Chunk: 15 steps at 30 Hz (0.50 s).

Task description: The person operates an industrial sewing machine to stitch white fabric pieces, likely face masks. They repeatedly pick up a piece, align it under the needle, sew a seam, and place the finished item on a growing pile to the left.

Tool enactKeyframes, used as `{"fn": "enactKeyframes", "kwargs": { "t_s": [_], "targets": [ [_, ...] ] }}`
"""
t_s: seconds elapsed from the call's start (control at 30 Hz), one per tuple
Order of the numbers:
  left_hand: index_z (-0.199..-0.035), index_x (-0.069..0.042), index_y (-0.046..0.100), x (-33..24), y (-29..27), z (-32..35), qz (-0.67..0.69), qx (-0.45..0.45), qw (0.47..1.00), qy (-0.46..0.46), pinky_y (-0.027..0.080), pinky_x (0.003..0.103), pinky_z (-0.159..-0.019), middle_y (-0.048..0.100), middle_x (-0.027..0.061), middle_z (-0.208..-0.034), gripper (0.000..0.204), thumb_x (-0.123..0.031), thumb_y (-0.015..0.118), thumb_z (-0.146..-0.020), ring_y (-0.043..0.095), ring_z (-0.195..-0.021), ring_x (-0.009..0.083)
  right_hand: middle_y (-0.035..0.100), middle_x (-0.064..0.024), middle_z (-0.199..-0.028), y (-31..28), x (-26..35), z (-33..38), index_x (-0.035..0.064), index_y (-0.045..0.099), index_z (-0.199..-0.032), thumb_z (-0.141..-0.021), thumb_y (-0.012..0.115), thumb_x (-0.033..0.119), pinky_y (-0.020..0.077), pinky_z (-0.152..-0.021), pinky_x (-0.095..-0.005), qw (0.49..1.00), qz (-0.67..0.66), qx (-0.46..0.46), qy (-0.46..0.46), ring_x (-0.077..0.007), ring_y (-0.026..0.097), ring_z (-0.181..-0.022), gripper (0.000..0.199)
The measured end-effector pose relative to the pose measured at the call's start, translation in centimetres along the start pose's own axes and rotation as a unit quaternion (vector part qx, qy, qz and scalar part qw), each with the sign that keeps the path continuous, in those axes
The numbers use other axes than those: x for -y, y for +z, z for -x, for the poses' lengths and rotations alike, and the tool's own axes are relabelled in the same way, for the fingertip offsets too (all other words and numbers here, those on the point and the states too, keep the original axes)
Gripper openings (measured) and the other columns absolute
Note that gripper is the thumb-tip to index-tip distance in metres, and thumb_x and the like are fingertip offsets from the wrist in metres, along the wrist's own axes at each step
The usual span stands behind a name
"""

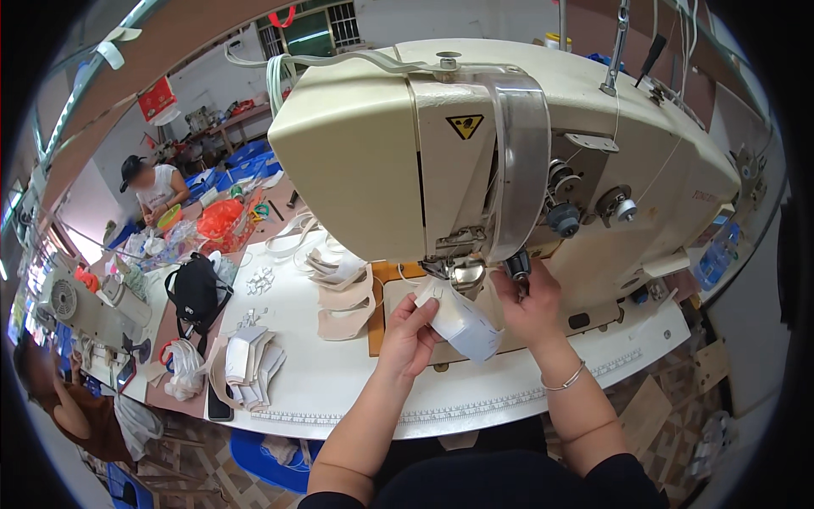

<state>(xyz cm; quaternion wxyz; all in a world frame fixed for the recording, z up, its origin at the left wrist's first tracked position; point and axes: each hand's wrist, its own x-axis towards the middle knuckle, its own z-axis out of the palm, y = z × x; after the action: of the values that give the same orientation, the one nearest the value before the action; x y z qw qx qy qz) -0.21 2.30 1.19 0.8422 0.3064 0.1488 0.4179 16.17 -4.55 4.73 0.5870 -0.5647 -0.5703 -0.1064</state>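
A large cream sewing machine (pixel 475 144) fills the middle of the head view, standing on a white table (pixel 339 382). My left hand (pixel 409 332) pinches the near edge of a white fabric piece (pixel 466 327) that lies just below the needle and presser foot (pixel 462 271). My right hand (pixel 530 304) grips the same piece from the right, fingers up against the machine's foot area, a thin bracelet on the wrist. Part of the fabric is hidden behind my hands.
Beige cut pieces (pixel 343 297) lie left of the needle. A stack of white and beige pieces (pixel 248 360), a phone (pixel 218 405) and a black bag (pixel 197 293) sit at the left. Other people sit at far tables (pixel 153 191). A water bottle (pixel 716 254) stands at right.
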Motion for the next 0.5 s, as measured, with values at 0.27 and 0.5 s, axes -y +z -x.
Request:
{"fn": "enactKeyframes", "kwargs": {
  "t_s": [0.27,0.5],
  "targets": [
    [-0.102,-0.004,0.047,0.5,0.2,0.3,-0.123,-0.036,0.990,0.066,0.051,0.029,-0.072,0.057,0.0066,-0.094,0.025,-0.006,0.059,-0.080,0.058,-0.082,0.0142,0.053,0.0020,-0.062,0.1,-1.1,1.5,0.0053,0.062,-0.083,-0.075,0.065,0.020,0.0384,-0.052,-0.0204,0.917,-0.181,0.227,0.274,-0.0043,0.045,-0.057,0.017],
    [-0.101,-0.006,0.048,0.7,0.3,0.3,-0.114,-0.038,0.990,0.074,0.050,0.027,-0.070,0.059,0.0043,-0.092,0.024,-0.005,0.059,-0.079,0.058,-0.080,0.0124,0.055,0.0036,-0.065,-0.7,-1.4,-0.2,0.0033,0.064,-0.082,-0.075,0.065,0.023,0.0385,-0.054,-0.0191,0.876,-0.201,0.315,0.303,-0.0037,0.045,-0.058,0.021]
  ]
}}
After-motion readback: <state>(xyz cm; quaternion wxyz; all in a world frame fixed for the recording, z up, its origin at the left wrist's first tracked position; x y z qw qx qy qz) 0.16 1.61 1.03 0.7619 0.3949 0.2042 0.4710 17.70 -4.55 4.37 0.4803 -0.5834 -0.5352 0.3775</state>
